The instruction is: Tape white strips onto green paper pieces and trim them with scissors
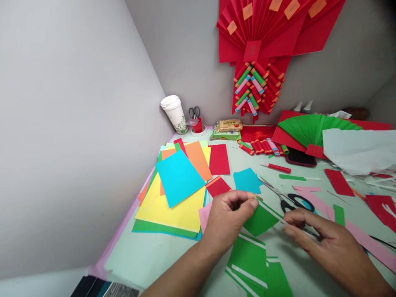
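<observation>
My left hand point(227, 214) pinches the upper left corner of a small green paper piece point(260, 222), raised above the table. A narrow white strip point(272, 212) runs along the paper's upper edge. My right hand point(321, 235) has thumb and forefinger closed on the strip's right end, just past the paper's corner. Below lie several green paper pieces point(247, 258) with white strips along their edges. Scissors point(289, 198) with black handles rest behind my right hand, which partly hides them.
Left of my hands is a stack of coloured paper point(181, 177). Behind stand a lidded white cup point(175, 113), a red glue pen point(276, 167) and small paper rolls point(262, 147). Pink strips point(359, 233) lie right. A red fan decoration point(256, 37) hangs on the wall.
</observation>
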`<state>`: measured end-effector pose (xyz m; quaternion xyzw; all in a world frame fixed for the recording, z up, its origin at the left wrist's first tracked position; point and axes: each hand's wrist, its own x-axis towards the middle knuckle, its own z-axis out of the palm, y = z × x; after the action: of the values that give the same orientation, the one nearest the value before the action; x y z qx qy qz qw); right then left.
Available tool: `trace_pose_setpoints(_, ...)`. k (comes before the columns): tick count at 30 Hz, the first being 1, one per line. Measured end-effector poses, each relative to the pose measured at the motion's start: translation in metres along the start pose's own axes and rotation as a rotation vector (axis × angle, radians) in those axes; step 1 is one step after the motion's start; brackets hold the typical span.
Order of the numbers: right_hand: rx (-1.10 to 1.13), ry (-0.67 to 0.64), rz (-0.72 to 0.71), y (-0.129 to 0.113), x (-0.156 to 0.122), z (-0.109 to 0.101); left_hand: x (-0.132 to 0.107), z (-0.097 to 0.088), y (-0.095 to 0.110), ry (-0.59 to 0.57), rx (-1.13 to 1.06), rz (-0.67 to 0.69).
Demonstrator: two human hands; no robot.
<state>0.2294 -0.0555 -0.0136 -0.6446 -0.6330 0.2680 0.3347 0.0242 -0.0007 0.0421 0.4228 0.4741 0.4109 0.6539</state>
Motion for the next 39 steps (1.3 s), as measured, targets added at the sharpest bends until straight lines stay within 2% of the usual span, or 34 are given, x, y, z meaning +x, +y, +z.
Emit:
trace_pose_setpoints(11,-0.008,-0.014,-0.071,0.0022,-0.0009,0.0041,0.0059,-0.0015,-0.0042,-0.107,-0.053,-0.067)
trace_pose_setpoints(18,-0.010,-0.037,-0.053,0.0040,-0.0031,0.0026,0.0041,-0.0036,-0.0054,-0.156,0.022,-0.060)
trace_pose_setpoints(25,0.002,-0.069,-0.071,0.0034,-0.0026,0.0026,0.0040,-0.0016,-0.0045,-0.137,0.116,-0.026)
trace_pose_setpoints(31,-0.004,-0.075,-0.113,0.0029,-0.0030,0.0034,0.0055,-0.0021,-0.0033,-0.145,0.158,-0.051)
trace_pose_setpoints(39,-0.035,-0.097,-0.129,0.0022,-0.0054,0.0057,0.0028,-0.0044,-0.0038,-0.222,0.314,-0.060)
